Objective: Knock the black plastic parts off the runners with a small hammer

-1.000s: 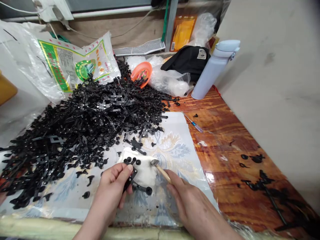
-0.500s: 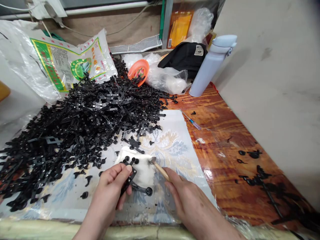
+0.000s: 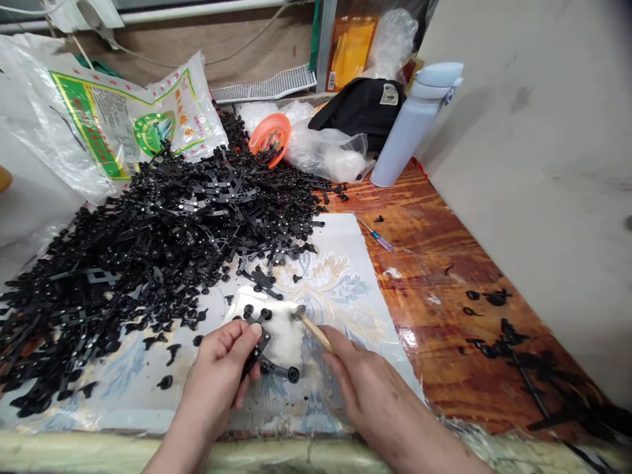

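My left hand (image 3: 222,362) pinches a black plastic jointed part (image 3: 276,370) between thumb and fingers; round knobs show at its ends, and the rest is hidden in the palm. Closed round a light wooden handle, my right hand (image 3: 358,372) holds a small hammer (image 3: 316,333), whose dark metal head sits over the right edge of a white pad (image 3: 286,339). The black part is above the pad, to the left of the hammer head and apart from it. Just beyond the pad lies another black jointed part (image 3: 264,283).
A big heap of black plastic parts (image 3: 182,217) covers the table's left side. On the right are a screwdriver (image 3: 378,236), a pale blue bottle (image 3: 417,125) and scattered black pieces (image 3: 508,349). An orange bowl (image 3: 257,128) and a printed plastic bag (image 3: 118,118) stand behind.
The view has shifted slightly. Both hands keep their grips on the black part and the hammer, and their positions are almost the same.
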`<action>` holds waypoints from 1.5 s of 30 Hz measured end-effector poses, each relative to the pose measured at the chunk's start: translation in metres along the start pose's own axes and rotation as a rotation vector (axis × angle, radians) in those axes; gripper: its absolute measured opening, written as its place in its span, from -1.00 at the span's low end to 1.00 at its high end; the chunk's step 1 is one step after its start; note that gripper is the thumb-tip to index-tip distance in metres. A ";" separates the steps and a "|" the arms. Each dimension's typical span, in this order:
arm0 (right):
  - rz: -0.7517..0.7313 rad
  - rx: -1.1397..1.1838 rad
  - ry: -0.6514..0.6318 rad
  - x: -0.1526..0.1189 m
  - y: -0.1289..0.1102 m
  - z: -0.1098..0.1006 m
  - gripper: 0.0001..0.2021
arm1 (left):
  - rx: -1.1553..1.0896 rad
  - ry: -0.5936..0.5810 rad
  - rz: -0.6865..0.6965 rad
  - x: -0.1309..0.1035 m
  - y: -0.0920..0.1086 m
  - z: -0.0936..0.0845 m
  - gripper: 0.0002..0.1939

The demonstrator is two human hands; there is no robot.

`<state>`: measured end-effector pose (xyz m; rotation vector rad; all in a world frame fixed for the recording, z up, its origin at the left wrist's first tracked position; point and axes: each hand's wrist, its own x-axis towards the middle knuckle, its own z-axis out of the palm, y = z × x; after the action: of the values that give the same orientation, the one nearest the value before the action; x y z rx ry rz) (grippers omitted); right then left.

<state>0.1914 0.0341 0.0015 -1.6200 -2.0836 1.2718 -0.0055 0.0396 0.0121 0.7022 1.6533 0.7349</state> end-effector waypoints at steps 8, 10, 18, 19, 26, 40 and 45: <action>-0.193 -0.074 0.154 -0.001 -0.009 -0.011 -0.51 | 0.074 0.007 -0.023 0.003 0.001 0.000 -0.65; -0.273 -0.050 0.153 0.005 -0.015 -0.014 -0.52 | 0.085 0.016 -0.024 0.004 0.002 0.000 -0.64; -0.515 0.014 0.299 0.009 -0.024 -0.025 -0.48 | 0.095 -0.012 0.084 0.010 -0.007 -0.003 -0.62; -0.520 0.000 0.304 0.008 -0.023 -0.024 -0.47 | 0.100 -0.009 0.091 0.011 -0.008 -0.003 -0.63; -0.382 -0.064 0.151 0.012 -0.021 -0.021 -0.56 | 0.171 -0.014 0.097 0.011 -0.005 -0.005 -0.63; -0.373 -0.056 0.172 0.014 -0.023 -0.025 -0.56 | 0.202 -0.052 0.042 0.014 0.003 -0.010 -0.63; -0.320 -0.098 0.114 0.015 -0.029 -0.026 -0.56 | 0.134 -0.082 0.018 0.016 0.002 -0.010 -0.63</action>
<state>0.1820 0.0595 0.0340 -1.2914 -2.2493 0.9641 -0.0185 0.0517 0.0055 0.8325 1.6333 0.6036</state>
